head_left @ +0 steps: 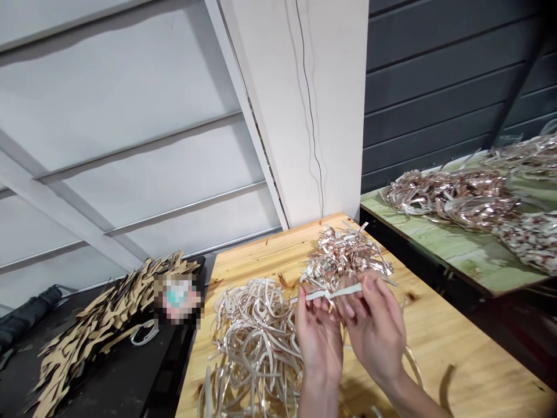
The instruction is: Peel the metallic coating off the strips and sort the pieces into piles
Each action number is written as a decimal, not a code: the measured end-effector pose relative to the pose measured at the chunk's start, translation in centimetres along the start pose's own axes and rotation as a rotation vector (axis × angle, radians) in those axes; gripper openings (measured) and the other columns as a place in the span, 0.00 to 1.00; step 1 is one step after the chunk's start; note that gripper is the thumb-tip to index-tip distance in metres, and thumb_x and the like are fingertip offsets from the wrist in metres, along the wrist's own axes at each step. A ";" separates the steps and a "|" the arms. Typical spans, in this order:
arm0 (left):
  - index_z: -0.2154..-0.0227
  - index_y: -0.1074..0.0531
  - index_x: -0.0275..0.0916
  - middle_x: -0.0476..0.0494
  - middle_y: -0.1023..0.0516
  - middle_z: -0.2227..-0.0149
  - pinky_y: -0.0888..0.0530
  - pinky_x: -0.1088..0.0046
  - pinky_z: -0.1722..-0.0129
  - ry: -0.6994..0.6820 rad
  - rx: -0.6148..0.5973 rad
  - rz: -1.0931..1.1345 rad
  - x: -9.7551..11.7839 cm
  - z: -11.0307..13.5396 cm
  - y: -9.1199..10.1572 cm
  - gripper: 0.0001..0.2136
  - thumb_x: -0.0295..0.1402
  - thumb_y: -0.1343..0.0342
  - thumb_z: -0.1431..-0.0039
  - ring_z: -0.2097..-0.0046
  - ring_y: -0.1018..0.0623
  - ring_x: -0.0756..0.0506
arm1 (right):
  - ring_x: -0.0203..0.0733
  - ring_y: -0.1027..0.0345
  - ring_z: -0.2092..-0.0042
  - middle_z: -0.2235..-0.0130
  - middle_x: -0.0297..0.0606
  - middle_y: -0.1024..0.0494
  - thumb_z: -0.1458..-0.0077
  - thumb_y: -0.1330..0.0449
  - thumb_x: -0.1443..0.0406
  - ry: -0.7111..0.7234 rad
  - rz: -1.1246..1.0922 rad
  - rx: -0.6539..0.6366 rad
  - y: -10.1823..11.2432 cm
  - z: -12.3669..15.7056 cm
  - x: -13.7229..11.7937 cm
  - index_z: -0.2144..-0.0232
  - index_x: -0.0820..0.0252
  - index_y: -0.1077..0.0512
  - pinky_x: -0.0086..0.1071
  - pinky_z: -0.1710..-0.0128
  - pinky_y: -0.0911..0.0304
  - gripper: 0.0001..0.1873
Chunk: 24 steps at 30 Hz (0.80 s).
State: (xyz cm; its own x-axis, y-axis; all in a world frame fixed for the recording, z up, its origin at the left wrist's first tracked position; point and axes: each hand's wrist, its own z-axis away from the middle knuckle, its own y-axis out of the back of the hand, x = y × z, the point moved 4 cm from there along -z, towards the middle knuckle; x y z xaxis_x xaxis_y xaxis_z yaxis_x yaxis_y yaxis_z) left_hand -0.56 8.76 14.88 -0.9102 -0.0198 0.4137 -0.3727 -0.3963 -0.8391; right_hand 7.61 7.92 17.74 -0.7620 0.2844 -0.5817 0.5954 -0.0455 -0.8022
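Between my two hands a thin whitish strip (346, 290) is stretched above the wooden table. My left hand (319, 334) pinches its left end between thumb and finger. The right end sits in the pinch of my right hand (378, 322). Just beyond the hands lies a pile of short, shiny copper-and-white strips (343, 251). To the left of my left hand spreads a larger heap of long, curled whitish strips (256, 337). The lower fingers of both hands are partly hidden behind the strip and palms.
The wooden table (456, 354) fills the front. On the left, a black table (108, 389) bears brown cut strips (117, 313) and a white looped object (145, 334); a patch there is blurred. At right, a greenish table (470, 270) carries shiny strip bundles (452, 194).
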 end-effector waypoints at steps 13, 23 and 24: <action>0.66 0.27 0.44 0.51 0.28 0.70 0.21 0.70 0.63 -0.330 -0.255 -0.007 3.2 -0.7 0.6 0.17 0.51 0.32 0.38 0.68 0.25 0.48 | 0.38 0.42 0.72 0.70 0.28 0.36 0.32 0.38 0.48 -0.032 0.469 -0.194 0.1 -0.9 1.1 0.62 0.52 0.36 0.31 0.73 0.42 0.17; 0.72 0.33 0.42 0.52 0.35 0.73 0.26 0.74 0.69 -0.275 -0.364 0.009 3.5 0.0 0.2 0.18 0.46 0.35 0.34 0.74 0.33 0.50 | 0.44 0.27 0.65 0.69 0.34 0.22 0.25 0.48 0.59 -0.020 0.874 -0.539 -1.5 -1.0 1.0 0.68 0.54 0.34 0.37 0.60 0.36 0.16; 0.72 0.34 0.42 0.52 0.36 0.74 0.27 0.74 0.70 -0.270 -0.366 -0.015 3.5 0.0 0.2 0.19 0.48 0.37 0.33 0.75 0.35 0.50 | 0.44 0.26 0.65 0.70 0.34 0.22 0.25 0.49 0.60 -0.016 0.890 -0.556 -1.5 -1.1 0.9 0.68 0.54 0.34 0.37 0.60 0.35 0.16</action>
State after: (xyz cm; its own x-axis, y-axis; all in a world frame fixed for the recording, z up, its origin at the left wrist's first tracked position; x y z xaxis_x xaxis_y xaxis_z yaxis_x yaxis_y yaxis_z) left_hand -3.87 8.63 16.12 -0.8429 -0.2742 0.4629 -0.4687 -0.0483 -0.8820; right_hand 6.31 9.26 18.51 0.0072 0.3508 -0.9364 0.9725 0.2155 0.0882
